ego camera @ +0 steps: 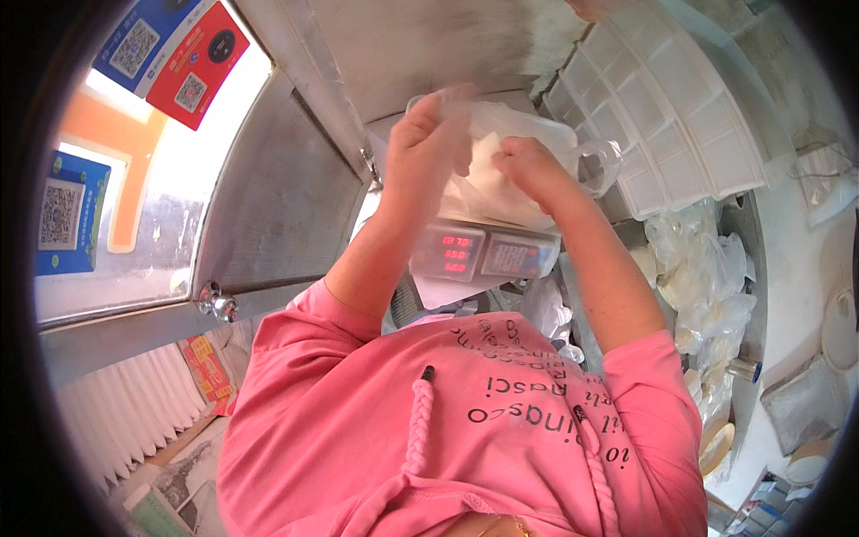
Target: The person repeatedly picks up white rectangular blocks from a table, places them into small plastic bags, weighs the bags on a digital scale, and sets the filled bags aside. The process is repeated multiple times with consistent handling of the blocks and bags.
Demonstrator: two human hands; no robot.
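A thin translucent plastic bag with pale contents rests on the pan of an electronic price scale. My right hand is closed on the bag's upper part, fingers curled around a pale fold. Beside it, slightly higher, my left hand is blurred by motion at the bag's left side. Whether its fingers hold the plastic cannot be told. Red digits are lit on the scale's display, below both hands. A looped clear plastic piece stands out at the pan's right. What exactly fills the bag is unclear.
White gridded plastic trays lean at the right. Below them hang or lie several clear bags with pale contents. A metal-framed panel with a round knob borders the left, beside a window bearing printed code signs.
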